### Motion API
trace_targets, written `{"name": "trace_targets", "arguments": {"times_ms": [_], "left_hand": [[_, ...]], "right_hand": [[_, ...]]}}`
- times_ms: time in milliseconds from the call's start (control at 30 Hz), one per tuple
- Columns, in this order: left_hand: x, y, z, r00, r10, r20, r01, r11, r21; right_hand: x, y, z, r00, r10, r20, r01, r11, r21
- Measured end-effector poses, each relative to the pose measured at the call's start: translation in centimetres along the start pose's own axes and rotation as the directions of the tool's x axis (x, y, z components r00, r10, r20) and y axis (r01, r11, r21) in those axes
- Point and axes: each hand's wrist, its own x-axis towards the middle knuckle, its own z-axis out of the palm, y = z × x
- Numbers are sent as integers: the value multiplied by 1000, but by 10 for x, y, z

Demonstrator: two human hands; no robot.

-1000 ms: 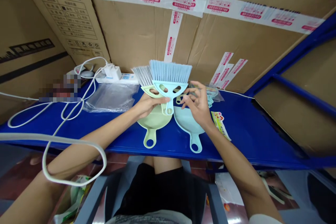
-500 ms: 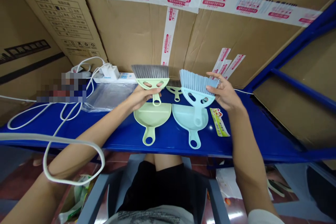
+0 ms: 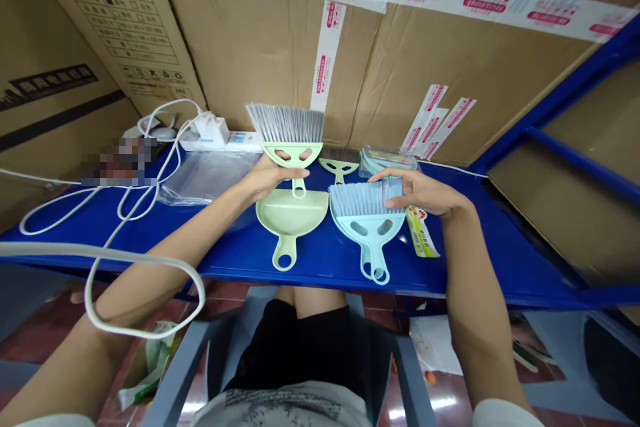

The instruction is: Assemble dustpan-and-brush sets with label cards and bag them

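Observation:
My left hand (image 3: 270,177) is closed around the neck of a green hand brush (image 3: 292,155), whose grey bristles point up and away from me. Below it a green dustpan (image 3: 293,217) lies on the blue table, handle toward me. My right hand (image 3: 413,190) pinches the bristles at the right side of a light blue hand brush (image 3: 367,220). That brush is over a light blue dustpan (image 3: 367,268), covering most of it, their ring handles nearly lined up. Whether brush and pan touch, I cannot tell.
Behind lie another green brush (image 3: 340,165) and a bagged light blue set (image 3: 387,161). A yellow-green label card (image 3: 423,232) is right of the blue pan. Clear plastic bags (image 3: 210,177), a power strip (image 3: 243,139) and a looping white cable (image 3: 145,332) are at left. Cardboard (image 3: 260,47) rises behind.
My right hand has lowered the light blue brush toward me onto or just above its dustpan, uncovering the bagged set behind. The green brush has tipped slightly, showing more bristles.

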Motion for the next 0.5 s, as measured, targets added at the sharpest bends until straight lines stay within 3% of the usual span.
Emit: {"name": "trace_targets", "arguments": {"times_ms": [200,367,500], "left_hand": [[-1,-1,3,1000,15,18,-15,1000,15],[-3,1,6,999,1,36,-1,1000,19],[-3,2,6,1000,-2,31,1,999,32]], "right_hand": [[5,4,1,995,96,-38,-98,993,-59],[4,3,-1,998,48,-28,-51,988,-145],[-1,5,-6,999,7,-52,-12,996,-93]]}}
